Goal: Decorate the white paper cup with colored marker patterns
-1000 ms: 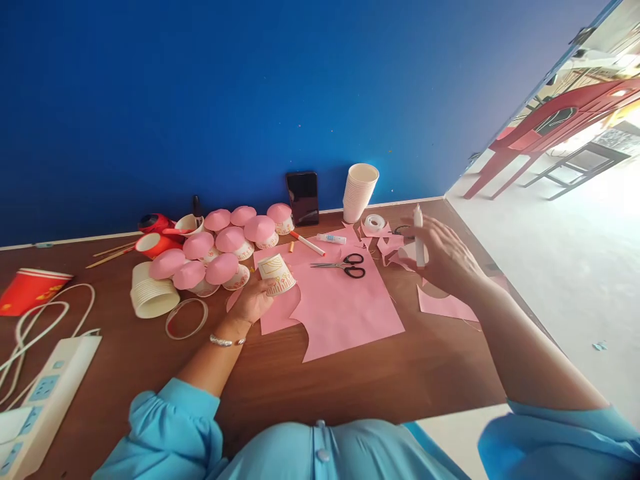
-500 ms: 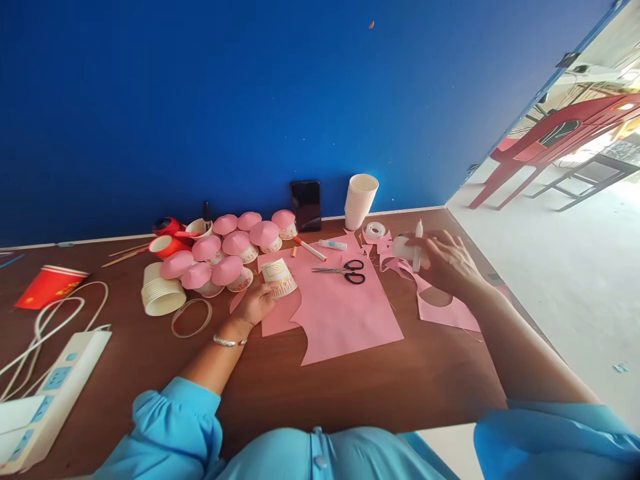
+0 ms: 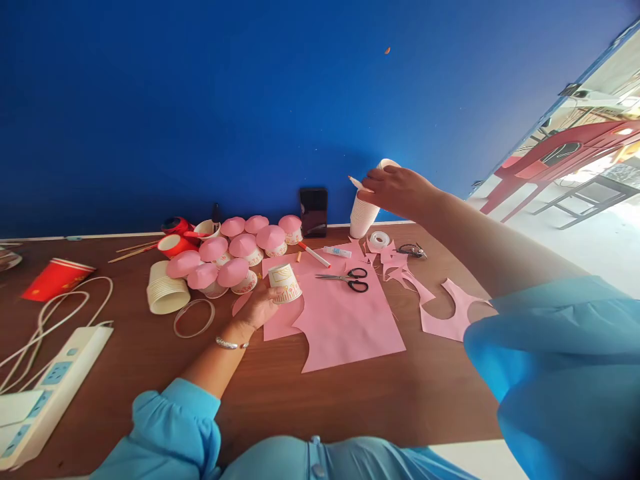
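My left hand is closed around an upturned white paper cup, with a yellow outline and orange marks drawn on its side. It holds the cup above the pink paper. At the back, my right hand reaches to the tall stack of white paper cups, its fingers at the upper part. A slim white pen sticks out of that hand, orange tip to the left. Whether the fingers also grip a cup is hidden. Under the left hand's cup lies pink paper, bearing black-handled scissors.
Several upturned cups with pink cone tops stand left of centre. A phone leans against the blue wall. Tape, a glue tube, a red-and-white marker and pink scraps lie about. A power strip sits left.
My right hand has moved from the table's right side up and left to the cup stack, still with the pen. A dark, watch-like thing now shows where it was. My left hand still holds its cup.
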Demonstrator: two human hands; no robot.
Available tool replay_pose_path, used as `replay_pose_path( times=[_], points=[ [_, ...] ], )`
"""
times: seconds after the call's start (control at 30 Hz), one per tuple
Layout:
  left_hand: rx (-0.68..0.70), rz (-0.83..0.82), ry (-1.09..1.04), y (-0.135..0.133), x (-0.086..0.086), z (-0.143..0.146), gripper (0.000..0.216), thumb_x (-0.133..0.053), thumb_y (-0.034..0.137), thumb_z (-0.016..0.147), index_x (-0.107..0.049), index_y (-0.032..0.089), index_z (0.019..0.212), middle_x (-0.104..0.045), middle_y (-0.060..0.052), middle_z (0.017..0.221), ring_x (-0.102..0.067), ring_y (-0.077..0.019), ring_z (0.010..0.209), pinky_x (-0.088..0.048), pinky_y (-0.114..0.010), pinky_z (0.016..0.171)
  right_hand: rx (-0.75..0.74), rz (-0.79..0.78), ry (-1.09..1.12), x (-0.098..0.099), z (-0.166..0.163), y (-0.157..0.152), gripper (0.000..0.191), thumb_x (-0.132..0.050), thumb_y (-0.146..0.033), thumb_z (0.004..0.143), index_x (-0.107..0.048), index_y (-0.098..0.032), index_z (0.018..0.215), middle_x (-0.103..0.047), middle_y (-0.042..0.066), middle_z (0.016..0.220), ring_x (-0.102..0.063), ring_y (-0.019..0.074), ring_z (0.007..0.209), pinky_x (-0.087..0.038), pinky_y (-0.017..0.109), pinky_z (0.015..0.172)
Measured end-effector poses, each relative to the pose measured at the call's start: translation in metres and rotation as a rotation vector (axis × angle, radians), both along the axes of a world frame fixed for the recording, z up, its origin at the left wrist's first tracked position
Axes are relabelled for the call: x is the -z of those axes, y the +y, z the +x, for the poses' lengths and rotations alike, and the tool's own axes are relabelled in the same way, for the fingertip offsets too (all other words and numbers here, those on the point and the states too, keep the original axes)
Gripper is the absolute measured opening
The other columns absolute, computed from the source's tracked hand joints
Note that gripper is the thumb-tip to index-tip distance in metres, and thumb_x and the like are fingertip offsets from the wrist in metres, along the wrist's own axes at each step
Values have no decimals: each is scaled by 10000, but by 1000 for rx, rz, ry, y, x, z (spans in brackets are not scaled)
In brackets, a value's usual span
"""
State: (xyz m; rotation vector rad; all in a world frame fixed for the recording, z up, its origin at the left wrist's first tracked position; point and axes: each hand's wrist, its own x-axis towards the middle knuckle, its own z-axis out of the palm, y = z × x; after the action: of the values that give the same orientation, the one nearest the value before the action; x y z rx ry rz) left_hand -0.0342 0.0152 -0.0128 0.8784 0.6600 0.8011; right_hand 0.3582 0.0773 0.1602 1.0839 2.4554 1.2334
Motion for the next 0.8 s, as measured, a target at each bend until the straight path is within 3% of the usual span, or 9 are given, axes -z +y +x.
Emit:
replay_pose_path(
  times=[0.17,0.3,0.4,0.47,0.53,0.6,0.67,0.73,0.8],
  points=[
    [28,3,-21,2,0,-1,474,-857,288,714,-714,197,1157,-731,-49,1068,-665,-204,972,-557,-352,883,-150,-120,28,-2,1,0,302,-532,-38,979,-626,-213,1207,-723,85,1234,-520,243,1422,-435,564,1152],
    [59,16,-21,1,0,-2,444,-829,270,750,-711,188,1170,-726,-55,1048,-668,-197,947,-556,-348,858,-95,-109,230,-2,-2,-8,350,-549,-44,933,-618,-241,1214,-701,99,1315,-559,268,1409,-501,511,1114],
    [52,12,-24,1,0,-2,472,-825,264,755,-702,192,1204,-736,-61,1087,-679,-207,977,-559,-356,867,-24,-128,406,8,0,-13,395,-577,-72,902,-587,-221,1268,-645,138,1419,-613,290,1347,-577,444,979],
    [38,14,-36,1,0,-1,459,-828,253,751,-706,199,1190,-743,-48,1083,-684,-200,977,-559,-348,870,-7,-181,474,16,1,-17,411,-565,-48,878,-587,-200,1260,-668,149,1379,-657,289,1276,-593,412,900],
    [25,16,-52,1,0,0,442,-835,238,741,-712,204,1164,-750,-31,1055,-688,-185,958,-557,-335,869,-71,-166,562,23,-7,-27,382,-541,-30,884,-604,-199,1222,-688,141,1354,-648,289,1297,-564,445,989],
    [37,11,-54,1,0,1,467,-843,234,732,-709,194,1177,-755,-35,1041,-690,-188,950,-555,-338,872,-173,-44,774,32,-27,-44,320,-527,-71,936,-610,-224,1204,-716,126,1301,-660,292,1269,-544,475,1018],
    [17,2,-51,0,1,2,494,-853,261,722,-708,183,1188,-758,-56,1081,-692,-211,978,-556,-356,878,-275,40,1109,42,-57,-68,244,-607,-210,975,-593,-251,1215,-748,94,1192,-722,262,1066,-580,419,883],
    [-8,-13,-46,-1,1,3,479,-865,253,709,-718,168,1157,-760,-66,1079,-692,-218,988,-549,-353,880,-299,-20,1419,57,-93,-95,201,-631,-289,997,-607,-281,1197,-740,20,951,-720,209,836,-577,351,750],
    [-23,-30,-46,-2,1,4,474,-863,242,722,-720,171,1167,-760,-61,1063,-693,-212,981,-539,-349,885,-322,-190,1552,72,-126,-117,167,-589,-369,1037,-658,-274,1157,-675,7,841,-674,187,736,-564,329,684]
  ],
)
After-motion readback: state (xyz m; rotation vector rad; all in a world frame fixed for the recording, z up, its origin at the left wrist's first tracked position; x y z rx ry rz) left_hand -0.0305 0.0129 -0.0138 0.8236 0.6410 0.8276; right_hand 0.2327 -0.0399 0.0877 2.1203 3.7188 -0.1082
